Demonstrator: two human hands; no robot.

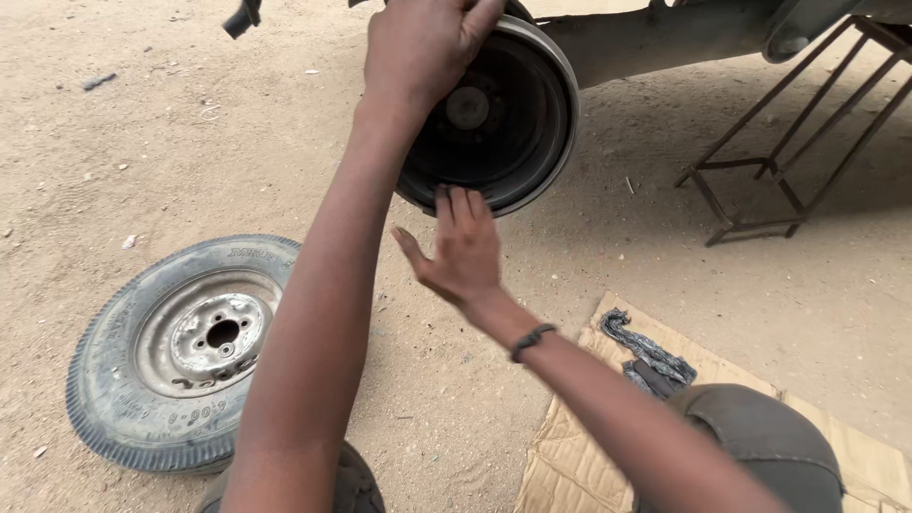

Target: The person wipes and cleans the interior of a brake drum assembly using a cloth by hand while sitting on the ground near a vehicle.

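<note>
Both hands (423,43) steady upright drum (503,109).

Bright, even daylight; soft shadows; sharp focus throughout.
</note>
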